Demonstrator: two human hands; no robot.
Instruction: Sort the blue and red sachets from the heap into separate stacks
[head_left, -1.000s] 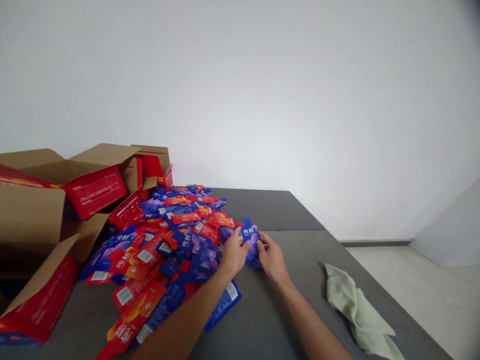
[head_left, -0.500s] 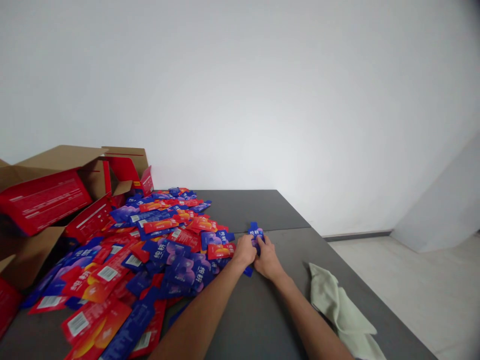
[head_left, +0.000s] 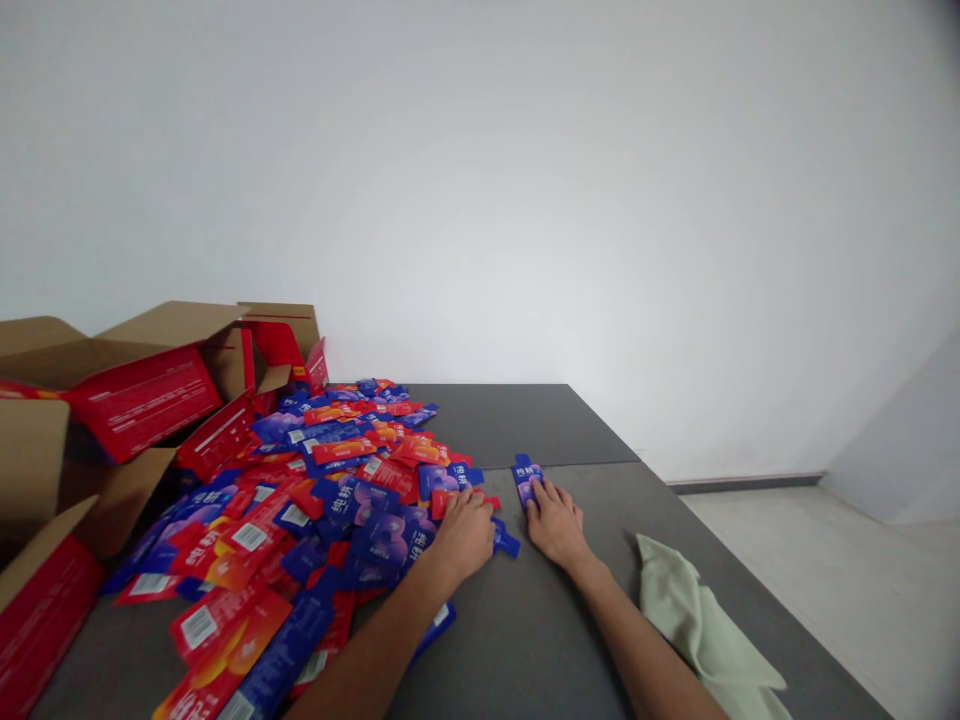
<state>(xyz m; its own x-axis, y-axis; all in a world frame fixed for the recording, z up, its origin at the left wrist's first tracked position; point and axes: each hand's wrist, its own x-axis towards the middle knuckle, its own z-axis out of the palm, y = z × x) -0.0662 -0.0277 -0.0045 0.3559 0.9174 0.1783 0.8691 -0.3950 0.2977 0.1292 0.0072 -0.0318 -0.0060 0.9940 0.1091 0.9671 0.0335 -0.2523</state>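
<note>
- Standing open at the far left, several cardboard boxes (head_left: 112, 400) with red printed panels crowd the edge of the dark grey counter (head_left: 525, 420), their flaps up and splayed.
- Just beside the boxes, a heap of sachets (head_left: 315, 490), red and blue with white barcode labels, spreads from the back of the counter to its near edge, many overlapping one another.
- The left hand (head_left: 465, 530) lies palm down on the right fringe of that heap. Its fingers are loosely spread over a red sachet and it grips nothing.
- A loose blue packet (head_left: 507, 543) pokes out from under the thumb side of the left hand, flat on the counter.
- A single blue sachet (head_left: 526, 478) with white characters lies flat on bare counter, a little apart from the heap, its long side running away from the person.
- The right hand (head_left: 555, 520) is released and flat, palm down. Its fingertips rest on the near end of the blue sachet, and its wrist is on the counter.
- A crumpled green cloth (head_left: 690, 620) lies near the right edge of the counter, close to the right forearm but not touching it.
- Beyond that edge, a pale floor (head_left: 825, 560) meets a plain white wall (head_left: 525, 200).
</note>
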